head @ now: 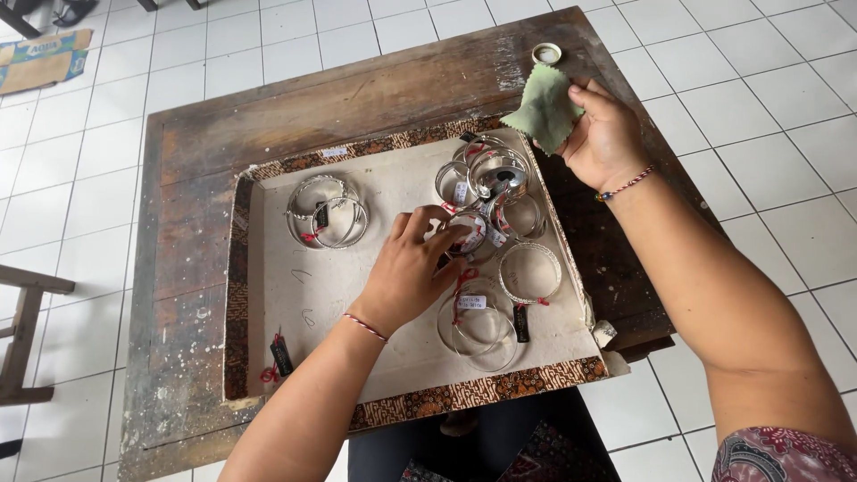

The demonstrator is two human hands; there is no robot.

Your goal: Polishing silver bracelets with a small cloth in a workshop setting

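A shallow cardboard tray (295, 295) with a patterned brown rim lies on a worn wooden table (375, 98). Several silver bangles with small tags rest in it: a pile at the far right (494, 174), a stack at the left (327, 211), and loose ones near the front (530, 273). My left hand (406, 272) reaches into the tray, its fingers closed on a tagged bangle (469, 234). My right hand (603, 134) is raised past the tray's far right corner and grips a green cloth (544, 112).
A small round lid (546, 54) sits near the table's far edge. A black tag with red string (280, 355) lies in the tray's near left corner. White floor tiles surround the table, with a wooden piece (22, 335) at left and flattened cardboard (40, 58) far left.
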